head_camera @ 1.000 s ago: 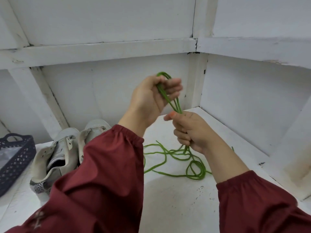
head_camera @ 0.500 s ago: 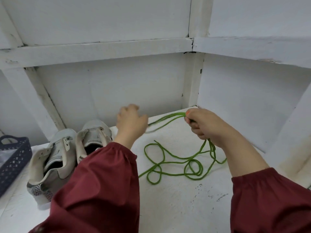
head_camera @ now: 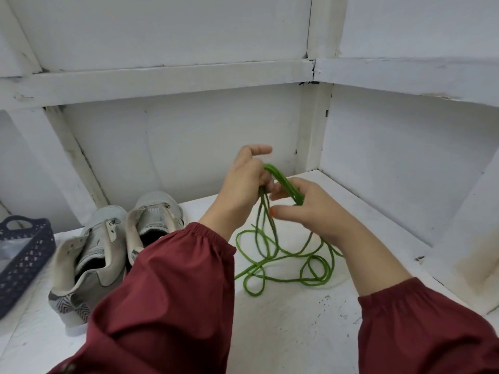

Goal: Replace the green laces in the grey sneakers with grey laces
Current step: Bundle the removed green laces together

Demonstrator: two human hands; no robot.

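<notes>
1. The left hand (head_camera: 243, 182) is gripping the upper fold of the green laces (head_camera: 282, 180), with its fingers curling round the bunched strands and one finger sticking out straight above them.
2. The right hand (head_camera: 321, 211) is holding the same bunch just beside the left hand, a little lower. Its fingers are closing over the strands while the thumb, with an orange nail, is stretching out below them.
3. The green laces are running as a short, thick bundle between the two hands. The rest is hanging down and lying in loose, overlapping loops on the white shelf (head_camera: 297, 327), below and between the wrists.
4. The grey sneakers (head_camera: 108, 222) are standing side by side on the shelf, to the left of the laces and apart from them, with their toes pointing at the back wall. Their eyelets are showing no lace.
5. The left sleeve (head_camera: 167, 287), dark red, is reaching across in front of the nearer sneaker and hiding part of its heel and side.
6. The right sleeve (head_camera: 421, 327) is covering the near right part of the shelf.
7. A dark blue basket (head_camera: 27, 260) with a latticed wall is sitting at the left edge, near the sneakers. Something pale is lying inside, too unclear to tell.
8. A white post (head_camera: 314, 130) is standing in the corner behind the hands.
</notes>
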